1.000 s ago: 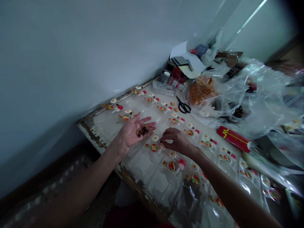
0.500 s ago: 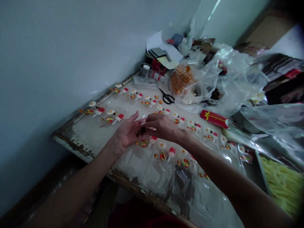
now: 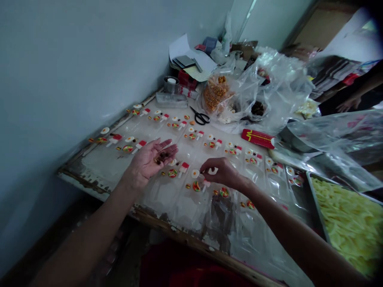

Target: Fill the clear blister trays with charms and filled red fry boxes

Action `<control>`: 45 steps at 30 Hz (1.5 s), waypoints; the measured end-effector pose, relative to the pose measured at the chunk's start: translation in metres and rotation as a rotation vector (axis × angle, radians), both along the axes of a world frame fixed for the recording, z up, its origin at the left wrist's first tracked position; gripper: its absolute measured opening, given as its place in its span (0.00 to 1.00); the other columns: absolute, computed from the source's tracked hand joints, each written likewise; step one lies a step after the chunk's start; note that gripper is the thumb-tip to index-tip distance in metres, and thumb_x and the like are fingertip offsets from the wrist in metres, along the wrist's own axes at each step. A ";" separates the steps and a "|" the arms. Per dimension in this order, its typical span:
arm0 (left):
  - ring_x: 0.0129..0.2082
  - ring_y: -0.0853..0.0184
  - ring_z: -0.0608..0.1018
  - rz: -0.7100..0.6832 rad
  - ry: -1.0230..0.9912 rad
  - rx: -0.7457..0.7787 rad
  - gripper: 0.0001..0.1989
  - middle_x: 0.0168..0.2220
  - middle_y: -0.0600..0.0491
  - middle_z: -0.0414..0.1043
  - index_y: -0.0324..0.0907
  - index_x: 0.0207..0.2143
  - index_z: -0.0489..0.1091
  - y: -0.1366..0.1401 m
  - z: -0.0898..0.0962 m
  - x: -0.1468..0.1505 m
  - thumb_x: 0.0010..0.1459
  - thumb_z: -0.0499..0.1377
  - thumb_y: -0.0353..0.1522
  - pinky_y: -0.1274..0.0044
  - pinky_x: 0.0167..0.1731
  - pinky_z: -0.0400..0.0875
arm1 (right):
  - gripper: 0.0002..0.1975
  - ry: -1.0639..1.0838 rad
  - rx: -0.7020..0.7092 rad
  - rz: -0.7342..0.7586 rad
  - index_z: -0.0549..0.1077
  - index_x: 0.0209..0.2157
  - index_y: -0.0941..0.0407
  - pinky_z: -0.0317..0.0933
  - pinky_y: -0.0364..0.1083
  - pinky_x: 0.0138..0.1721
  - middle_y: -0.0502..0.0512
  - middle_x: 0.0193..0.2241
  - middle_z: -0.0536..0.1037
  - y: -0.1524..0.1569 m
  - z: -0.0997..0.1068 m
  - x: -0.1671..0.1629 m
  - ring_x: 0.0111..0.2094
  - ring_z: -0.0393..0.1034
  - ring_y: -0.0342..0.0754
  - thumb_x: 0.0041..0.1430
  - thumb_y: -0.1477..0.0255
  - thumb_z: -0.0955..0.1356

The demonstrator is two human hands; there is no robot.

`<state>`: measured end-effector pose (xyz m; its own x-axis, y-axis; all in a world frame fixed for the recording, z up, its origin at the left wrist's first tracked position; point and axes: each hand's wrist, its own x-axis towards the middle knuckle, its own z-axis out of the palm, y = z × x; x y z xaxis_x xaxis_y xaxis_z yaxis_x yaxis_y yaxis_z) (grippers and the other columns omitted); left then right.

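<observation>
Palm up, my left hand (image 3: 152,158) cradles several small dark brown pieces (image 3: 162,156) with its fingers spread out. My right hand (image 3: 220,172) is in a pinch over the clear plastic trays, at one compartment's top edge; a tiny dark piece seems to show at its fingertips. Under and beside it lie a miniature fried egg (image 3: 195,173), a round red-and-green miniature (image 3: 196,185) and a small burger-like piece (image 3: 188,186). A red-and-white popsicle miniature (image 3: 183,169) lies between my two hands. Similar sets sit in rows of clear trays (image 3: 191,207).
Black scissors (image 3: 201,116), a red carton (image 3: 257,138) and a bag of orange pieces (image 3: 216,95) lie farther back. A metal tray of pale yellow strips (image 3: 344,215) stands at the right. Another person's hand (image 3: 350,103) shows at far right; a wall borders the left.
My right hand has left my left palm and moved right and down over a tray. My left hand has opened flatter, showing the brown pieces. The view has shifted slightly.
</observation>
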<state>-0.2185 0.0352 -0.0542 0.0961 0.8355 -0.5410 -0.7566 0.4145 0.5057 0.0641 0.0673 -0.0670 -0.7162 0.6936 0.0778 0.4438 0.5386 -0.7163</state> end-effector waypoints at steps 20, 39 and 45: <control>0.30 0.61 0.82 -0.389 -0.081 0.027 0.23 0.34 0.41 0.79 0.33 0.56 0.69 -0.002 0.002 0.119 0.69 0.51 0.41 0.71 0.34 0.79 | 0.12 -0.052 0.353 0.067 0.81 0.43 0.53 0.60 0.42 0.36 0.51 0.33 0.79 -0.012 0.028 0.027 0.34 0.71 0.43 0.59 0.77 0.69; 0.49 0.54 0.81 -0.230 0.010 -0.039 0.16 0.46 0.34 0.78 0.31 0.49 0.73 -0.015 0.011 0.158 0.66 0.54 0.33 0.67 0.49 0.77 | 0.10 -0.185 0.371 0.114 0.80 0.36 0.57 0.59 0.44 0.38 0.54 0.31 0.79 -0.014 -0.016 0.112 0.33 0.71 0.47 0.54 0.82 0.69; 0.51 0.52 0.80 -0.302 -0.034 -0.043 0.19 0.52 0.34 0.75 0.32 0.52 0.71 -0.010 0.000 0.174 0.67 0.53 0.37 0.63 0.50 0.76 | 0.15 -0.203 0.365 -0.006 0.81 0.39 0.57 0.60 0.45 0.39 0.56 0.32 0.80 -0.018 -0.017 0.117 0.33 0.72 0.47 0.53 0.85 0.67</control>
<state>-0.0442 0.0254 -0.0538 0.3553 0.7430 -0.5672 -0.6119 0.6436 0.4598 0.1807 0.0489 -0.0841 -0.7381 0.6510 0.1771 0.5606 0.7379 -0.3759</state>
